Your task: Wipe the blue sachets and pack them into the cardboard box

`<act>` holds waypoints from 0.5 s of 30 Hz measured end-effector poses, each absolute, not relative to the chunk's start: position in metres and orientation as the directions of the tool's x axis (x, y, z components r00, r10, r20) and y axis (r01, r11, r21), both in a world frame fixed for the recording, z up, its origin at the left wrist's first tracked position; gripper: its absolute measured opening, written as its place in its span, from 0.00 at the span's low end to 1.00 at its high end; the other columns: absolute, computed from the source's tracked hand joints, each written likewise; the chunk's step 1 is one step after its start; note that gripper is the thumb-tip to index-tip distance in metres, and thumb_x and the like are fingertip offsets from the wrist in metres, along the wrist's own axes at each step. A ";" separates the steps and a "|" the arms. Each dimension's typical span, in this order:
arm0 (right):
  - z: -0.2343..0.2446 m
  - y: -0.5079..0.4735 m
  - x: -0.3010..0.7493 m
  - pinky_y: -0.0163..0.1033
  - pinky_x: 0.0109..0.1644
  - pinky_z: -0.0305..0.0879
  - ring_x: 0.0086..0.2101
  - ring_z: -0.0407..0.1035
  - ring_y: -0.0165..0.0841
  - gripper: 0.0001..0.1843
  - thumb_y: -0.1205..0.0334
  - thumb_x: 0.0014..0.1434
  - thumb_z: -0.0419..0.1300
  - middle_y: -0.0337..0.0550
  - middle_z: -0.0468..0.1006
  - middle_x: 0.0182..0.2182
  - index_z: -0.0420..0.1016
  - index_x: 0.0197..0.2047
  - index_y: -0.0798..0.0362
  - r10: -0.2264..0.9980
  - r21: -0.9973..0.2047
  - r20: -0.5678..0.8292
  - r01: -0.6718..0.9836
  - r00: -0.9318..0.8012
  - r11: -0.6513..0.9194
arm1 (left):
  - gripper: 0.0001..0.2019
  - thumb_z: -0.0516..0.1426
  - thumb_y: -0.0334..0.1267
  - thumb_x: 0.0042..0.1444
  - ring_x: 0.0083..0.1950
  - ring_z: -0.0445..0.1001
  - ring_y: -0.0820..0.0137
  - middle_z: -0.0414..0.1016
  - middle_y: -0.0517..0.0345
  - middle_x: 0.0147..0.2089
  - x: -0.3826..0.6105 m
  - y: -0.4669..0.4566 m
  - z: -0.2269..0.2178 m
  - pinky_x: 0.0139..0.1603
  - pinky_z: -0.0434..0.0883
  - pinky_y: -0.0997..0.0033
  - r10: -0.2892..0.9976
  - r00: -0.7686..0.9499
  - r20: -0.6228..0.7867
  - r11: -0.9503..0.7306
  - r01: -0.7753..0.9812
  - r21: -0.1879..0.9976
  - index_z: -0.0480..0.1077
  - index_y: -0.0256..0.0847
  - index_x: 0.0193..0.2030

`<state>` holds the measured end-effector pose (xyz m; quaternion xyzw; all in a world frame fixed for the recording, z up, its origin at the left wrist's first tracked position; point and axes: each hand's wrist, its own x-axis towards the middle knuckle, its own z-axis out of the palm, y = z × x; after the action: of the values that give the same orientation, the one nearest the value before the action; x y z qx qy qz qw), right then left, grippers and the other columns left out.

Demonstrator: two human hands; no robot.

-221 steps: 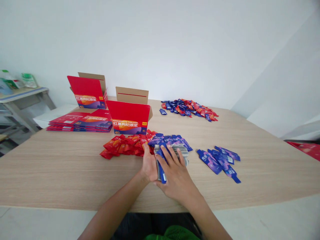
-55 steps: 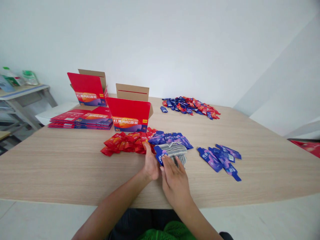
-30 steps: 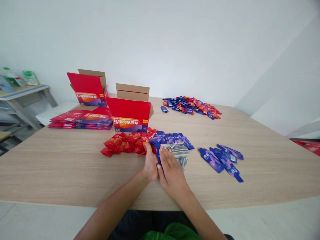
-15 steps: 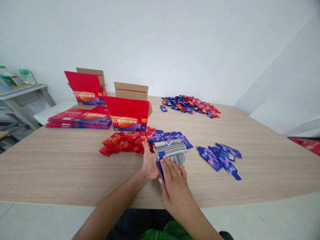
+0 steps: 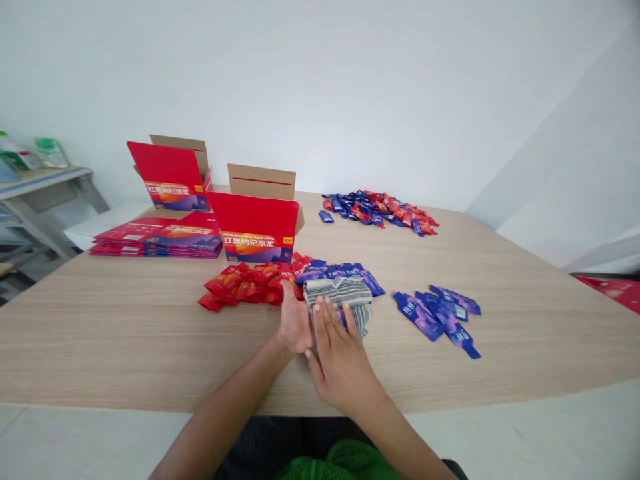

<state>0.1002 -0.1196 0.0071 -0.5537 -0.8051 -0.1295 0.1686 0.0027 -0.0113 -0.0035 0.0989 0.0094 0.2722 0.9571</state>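
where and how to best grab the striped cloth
Probably pinch the striped cloth at its right edge, coming from the right: that edge lies uncovered, while the right hand covers its near part, the left hand flanks its left and blue sachets lie beyond.

The bench (image 5: 150,353) has a pale wood-grain top. On it lies a striped cloth (image 5: 334,291). Left of the cloth, red sachets (image 5: 250,283) lie heaped over one another. Just behind the cloth is a blue row (image 5: 345,270) of sachets, partly hidden. Right of the cloth, apart from it, a few blue sachets (image 5: 423,319) overlap loosely. Behind the cloth, to the left, stands an open box (image 5: 255,247); farther left of the cloth lie stacked flat cartons (image 5: 157,235). Well behind the cloth and reaching rightward spreads a red-and-blue pile (image 5: 383,208); straight behind the cloth lies a lone sachet (image 5: 326,217).
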 end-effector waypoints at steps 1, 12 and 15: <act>0.005 -0.119 0.101 0.63 0.75 0.40 0.73 0.42 0.50 0.39 0.61 0.67 0.53 0.67 0.53 0.72 0.46 0.74 0.72 0.838 0.034 0.429 0.933 -0.338 0.359 | 0.62 0.30 0.82 0.49 0.69 0.68 0.47 0.73 0.34 0.64 0.002 -0.010 -0.001 0.73 0.54 0.47 0.532 0.845 0.055 0.825 -0.532 0.192 0.65 0.29 0.68; -0.005 -0.090 0.125 0.69 0.73 0.39 0.71 0.50 0.55 0.34 0.57 0.73 0.46 0.71 0.59 0.69 0.54 0.72 0.73 0.856 -0.005 0.485 0.978 -0.180 0.208 | 0.59 0.28 0.79 0.53 0.69 0.68 0.48 0.75 0.35 0.63 0.016 -0.022 -0.021 0.73 0.55 0.46 0.448 0.893 0.050 0.841 -0.439 0.316 0.63 0.31 0.70; -0.001 -0.080 0.136 0.70 0.73 0.35 0.71 0.49 0.55 0.34 0.53 0.74 0.43 0.70 0.61 0.68 0.58 0.71 0.73 0.877 -0.130 0.470 0.975 -0.102 0.183 | 0.55 0.31 0.78 0.55 0.67 0.70 0.47 0.76 0.36 0.62 0.019 -0.029 -0.021 0.72 0.57 0.44 0.443 0.895 0.042 0.835 -0.429 0.345 0.63 0.34 0.71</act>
<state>0.1361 -0.0804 -0.0009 -0.6303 -0.7344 -0.1070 0.2279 0.0193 -0.0289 -0.0207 0.1754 0.0199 0.2278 0.9576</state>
